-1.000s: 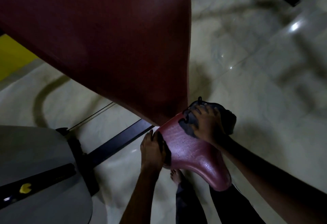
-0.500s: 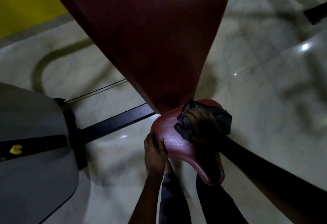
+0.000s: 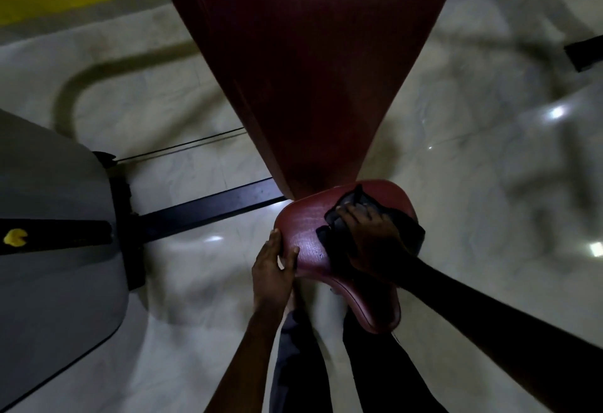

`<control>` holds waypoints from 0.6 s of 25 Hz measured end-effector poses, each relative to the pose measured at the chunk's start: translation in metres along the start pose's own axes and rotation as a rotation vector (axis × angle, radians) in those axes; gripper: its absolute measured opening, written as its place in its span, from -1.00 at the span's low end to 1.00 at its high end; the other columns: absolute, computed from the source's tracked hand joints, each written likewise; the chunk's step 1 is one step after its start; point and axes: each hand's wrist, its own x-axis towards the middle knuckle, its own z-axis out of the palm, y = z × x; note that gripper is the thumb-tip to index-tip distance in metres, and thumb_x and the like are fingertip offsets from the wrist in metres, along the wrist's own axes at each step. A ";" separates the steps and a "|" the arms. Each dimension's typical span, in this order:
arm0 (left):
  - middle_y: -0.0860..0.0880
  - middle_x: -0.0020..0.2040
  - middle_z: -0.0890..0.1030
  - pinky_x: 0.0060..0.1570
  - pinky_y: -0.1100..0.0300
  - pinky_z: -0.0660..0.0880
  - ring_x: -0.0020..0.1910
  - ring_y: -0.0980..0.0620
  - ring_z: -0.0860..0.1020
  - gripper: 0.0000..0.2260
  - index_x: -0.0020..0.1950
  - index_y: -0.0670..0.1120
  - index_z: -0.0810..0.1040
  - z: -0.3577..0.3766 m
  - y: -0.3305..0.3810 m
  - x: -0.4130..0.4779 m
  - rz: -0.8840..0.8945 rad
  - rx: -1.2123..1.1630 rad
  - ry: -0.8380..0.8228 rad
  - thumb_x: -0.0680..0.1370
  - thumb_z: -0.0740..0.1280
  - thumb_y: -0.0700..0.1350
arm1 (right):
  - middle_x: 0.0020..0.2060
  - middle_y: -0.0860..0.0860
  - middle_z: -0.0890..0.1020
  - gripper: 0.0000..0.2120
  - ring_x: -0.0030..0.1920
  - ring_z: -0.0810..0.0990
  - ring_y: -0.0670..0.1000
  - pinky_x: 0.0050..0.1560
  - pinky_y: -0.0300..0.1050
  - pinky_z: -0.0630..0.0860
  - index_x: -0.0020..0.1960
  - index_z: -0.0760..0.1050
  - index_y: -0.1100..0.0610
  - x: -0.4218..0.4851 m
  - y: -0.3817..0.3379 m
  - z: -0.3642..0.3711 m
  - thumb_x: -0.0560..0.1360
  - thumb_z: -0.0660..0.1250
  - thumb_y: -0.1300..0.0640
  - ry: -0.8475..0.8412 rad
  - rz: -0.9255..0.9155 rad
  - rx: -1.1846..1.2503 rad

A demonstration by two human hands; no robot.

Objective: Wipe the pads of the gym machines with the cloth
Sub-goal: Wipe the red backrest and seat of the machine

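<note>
A small dark red seat pad sits below the tall dark red back pad of a gym machine. My right hand presses a dark cloth flat onto the seat pad's top, fingers spread over the cloth. My left hand grips the seat pad's left edge, thumb on top and fingers along the side. The pad's narrow front end points toward my legs.
A black steel frame bar runs left from the seat to a grey machine housing with a black strip and yellow mark. Glossy pale floor tiles surround the machine. My legs stand beneath the seat. Another black bar lies far right.
My right hand with the cloth has slid along the seat pad's top. My left hand has stayed on the pad's left edge. The view has shifted, showing more of the back pad.
</note>
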 end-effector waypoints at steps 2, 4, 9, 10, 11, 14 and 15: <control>0.01 0.50 0.37 0.46 0.06 0.31 0.47 0.10 0.32 -0.45 0.54 -0.02 0.30 0.003 0.000 -0.004 0.010 -0.001 0.012 0.60 0.32 0.12 | 0.37 -0.04 0.51 -0.33 0.27 0.51 0.13 0.13 0.08 0.43 0.44 0.39 -0.07 0.017 0.024 0.002 0.37 0.27 -0.25 -0.036 -0.114 0.018; -0.02 0.50 0.37 0.46 0.06 0.31 0.47 0.06 0.33 -0.44 0.54 -0.04 0.30 0.006 0.001 -0.005 0.013 0.015 0.030 0.60 0.32 0.11 | 0.38 -0.14 0.46 -0.37 0.34 0.45 0.06 0.23 0.14 0.37 0.40 0.37 -0.16 0.043 0.041 0.001 0.36 0.27 -0.28 -0.075 -0.020 0.085; -0.16 0.48 0.40 0.46 0.06 0.29 0.47 -0.08 0.34 -0.48 0.51 -0.17 0.34 0.024 0.016 -0.019 -0.046 0.091 0.155 0.64 0.19 0.09 | 0.33 -0.03 0.51 -0.41 0.38 0.43 0.12 0.32 0.14 0.39 0.37 0.42 -0.06 0.043 0.025 0.003 0.37 0.26 -0.18 -0.021 0.105 0.196; -0.17 0.48 0.38 0.46 0.06 0.28 0.47 -0.09 0.33 -0.51 0.51 -0.17 0.33 0.032 0.021 -0.028 -0.065 0.093 0.181 0.65 0.18 0.06 | 0.37 -0.01 0.49 -0.38 0.42 0.41 0.13 0.33 0.14 0.39 0.40 0.40 -0.04 0.030 0.026 0.005 0.36 0.27 -0.16 -0.030 0.040 0.188; -0.18 0.50 0.35 0.46 0.06 0.28 0.48 -0.10 0.31 -0.53 0.53 -0.17 0.31 0.040 0.027 -0.036 -0.094 0.079 0.199 0.66 0.19 0.01 | 0.39 -0.01 0.48 -0.36 0.44 0.39 0.12 0.33 0.14 0.40 0.43 0.38 -0.04 0.018 0.031 0.007 0.36 0.26 -0.16 -0.041 -0.045 0.181; -0.17 0.55 0.25 0.47 0.02 0.26 0.51 -0.11 0.24 -0.48 0.56 -0.17 0.25 0.065 0.035 -0.060 -0.208 0.022 0.234 0.64 0.24 -0.02 | 0.44 -0.05 0.43 -0.35 0.49 0.33 0.08 0.39 0.15 0.36 0.46 0.34 -0.06 0.027 0.043 0.011 0.38 0.20 -0.16 -0.097 -0.188 0.181; -0.19 0.55 0.25 0.46 -0.02 0.29 0.52 -0.13 0.25 -0.44 0.55 -0.19 0.25 0.073 0.034 -0.069 -0.199 0.017 0.236 0.62 0.26 0.01 | 0.45 -0.06 0.42 -0.35 0.50 0.32 0.08 0.41 0.14 0.33 0.46 0.33 -0.07 0.038 0.041 0.013 0.38 0.19 -0.17 -0.103 -0.172 0.190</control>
